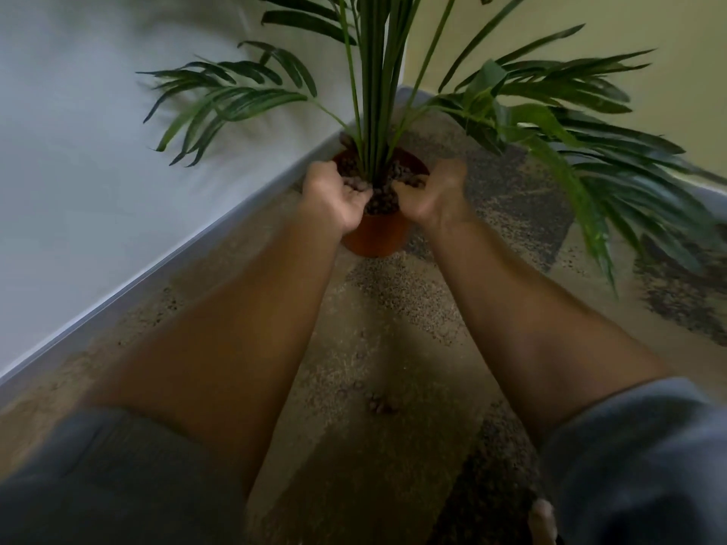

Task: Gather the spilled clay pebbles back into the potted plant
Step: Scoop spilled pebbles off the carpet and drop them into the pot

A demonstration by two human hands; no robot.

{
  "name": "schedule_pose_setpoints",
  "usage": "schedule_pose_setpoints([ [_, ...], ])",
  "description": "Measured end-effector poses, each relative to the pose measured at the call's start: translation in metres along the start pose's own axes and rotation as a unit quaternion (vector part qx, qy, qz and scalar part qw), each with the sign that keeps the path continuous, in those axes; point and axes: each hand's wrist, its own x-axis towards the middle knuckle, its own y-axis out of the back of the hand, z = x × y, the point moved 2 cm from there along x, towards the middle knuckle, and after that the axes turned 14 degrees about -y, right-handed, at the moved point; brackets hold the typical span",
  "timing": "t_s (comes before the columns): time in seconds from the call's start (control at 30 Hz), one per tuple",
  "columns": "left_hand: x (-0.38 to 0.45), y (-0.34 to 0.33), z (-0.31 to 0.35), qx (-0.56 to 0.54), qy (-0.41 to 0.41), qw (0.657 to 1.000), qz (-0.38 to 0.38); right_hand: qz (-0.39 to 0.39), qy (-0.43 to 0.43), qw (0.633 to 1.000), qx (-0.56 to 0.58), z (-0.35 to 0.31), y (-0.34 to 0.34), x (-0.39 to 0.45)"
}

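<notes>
A terracotta-coloured pot (375, 236) stands on the carpet in a room corner, with a tall green palm plant (377, 92) rising from it. Brown clay pebbles (383, 198) fill the top of the pot. My left hand (338, 194) and my right hand (434, 190) are over the pot's rim on either side of the stems, palms turned inward. Each hand is cupped with pebbles in it. A few loose pebbles (379, 405) lie on the carpet between my forearms.
A white wall with a skirting board (157, 277) runs along the left. A yellow wall (629, 25) closes the corner at the right. Long fronds (613, 182) spread low over the patterned carpet (393, 308) to the right. A bare toe (545, 521) shows at the bottom.
</notes>
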Motion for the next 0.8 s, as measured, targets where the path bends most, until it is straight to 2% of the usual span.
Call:
schedule_pose_setpoints([
  [0.1,-0.002,-0.007,0.000,-0.031,0.014,0.999,-0.035,-0.026,-0.002,1.000,0.005,-0.004,-0.001,-0.006],
  [0.2,-0.002,-0.004,0.002,-0.039,0.008,0.999,-0.023,-0.032,0.013,0.999,-0.009,-0.004,0.006,-0.010],
  [0.33,0.000,0.008,-0.001,-0.018,0.001,1.000,-0.003,-0.004,0.008,1.000,-0.030,-0.005,0.021,-0.001],
  [0.4,-0.003,0.019,-0.003,0.017,-0.010,1.000,0.002,-0.002,-0.006,0.999,-0.032,-0.001,0.028,0.004],
  [0.5,-0.013,0.042,-0.010,0.137,-0.030,0.990,0.013,-0.005,-0.023,0.995,-0.101,0.012,0.043,0.005],
  [0.6,-0.020,0.073,-0.020,0.260,-0.041,0.963,0.049,0.054,-0.040,0.970,-0.236,0.028,0.067,0.004],
  [0.67,-0.023,0.094,-0.027,0.345,-0.031,0.937,0.053,0.109,-0.056,0.928,-0.352,0.039,0.089,0.004],
  [0.73,-0.025,0.114,-0.035,0.457,-0.009,0.889,0.028,0.134,-0.077,0.880,-0.449,0.053,0.112,0.001],
  [0.8,-0.029,0.133,-0.042,0.571,0.029,0.820,-0.016,0.140,-0.088,0.823,-0.543,0.067,0.134,-0.004],
])
